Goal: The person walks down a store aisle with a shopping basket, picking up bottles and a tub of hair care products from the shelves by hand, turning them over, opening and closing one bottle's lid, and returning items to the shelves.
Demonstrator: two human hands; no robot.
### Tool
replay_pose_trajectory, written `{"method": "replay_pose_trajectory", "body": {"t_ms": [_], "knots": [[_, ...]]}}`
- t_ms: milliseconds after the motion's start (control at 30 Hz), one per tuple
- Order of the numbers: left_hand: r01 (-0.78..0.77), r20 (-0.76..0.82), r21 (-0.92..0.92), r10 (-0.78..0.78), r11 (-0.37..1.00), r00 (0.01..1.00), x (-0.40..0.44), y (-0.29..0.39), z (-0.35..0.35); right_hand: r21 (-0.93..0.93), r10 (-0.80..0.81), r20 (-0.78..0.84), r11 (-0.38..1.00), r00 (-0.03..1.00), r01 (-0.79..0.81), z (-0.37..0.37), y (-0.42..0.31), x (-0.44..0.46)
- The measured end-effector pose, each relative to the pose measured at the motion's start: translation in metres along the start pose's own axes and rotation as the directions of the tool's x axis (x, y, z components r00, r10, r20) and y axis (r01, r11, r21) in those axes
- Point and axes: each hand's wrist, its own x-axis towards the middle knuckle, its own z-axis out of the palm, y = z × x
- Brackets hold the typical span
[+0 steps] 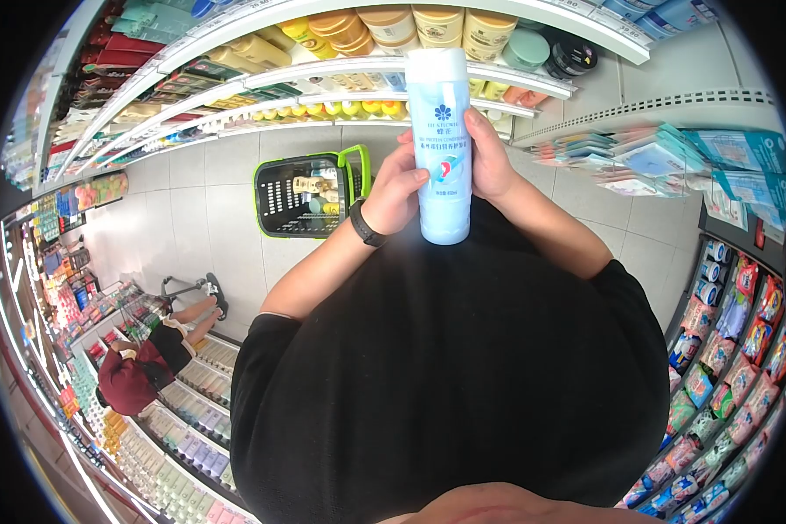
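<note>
A light blue conditioner bottle (444,205) with a white cap stands upright in front of my chest, its printed label facing me. My left hand (393,194) is closed around its left side, the thumb lying on the front near the label. On the other side, my right hand (491,157) grips the bottle higher up, with part of the fingers hidden behind it. Down on the floor to the left sits a black shopping basket (275,223) with a green rim and handle, holding several bottles (316,188).
Shelves (341,65) with tubs and bottles run across the front. Hanging sheet-mask packs (655,157) stick out at the right, above a rack of wipes packs (716,349). At the left, another person (140,375) in a dark red top stands by a cart. Tiled floor (201,210) lies between.
</note>
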Motion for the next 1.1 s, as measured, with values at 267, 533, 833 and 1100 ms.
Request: {"method": "replay_pose_trajectory", "body": {"t_ms": [267,533,833,1100], "knots": [[-0.002,-0.006,0.02,0.003,1.0,1.0,0.0004,-0.0016,0.0007,-0.004,0.008,-0.009,1.0,1.0,-0.008,-0.0006,-0.0013,-0.0009],[-0.009,-0.025,0.027,0.009,1.0,1.0,0.0008,-0.003,-0.0014,-0.079,-0.022,-0.015,0.997,1.0,0.021,0.0004,-0.0054,0.0005],[0.003,-0.021,0.019,-0.003,1.0,1.0,0.0022,-0.0037,-0.0025,-0.044,-0.001,-0.034,0.999,0.999,0.0,-0.0006,-0.0034,0.001],[0.002,-0.023,0.024,-0.002,1.0,1.0,0.001,-0.0042,-0.0015,-0.041,-0.008,-0.021,0.999,1.0,0.007,0.0008,-0.0038,-0.0003]]}}
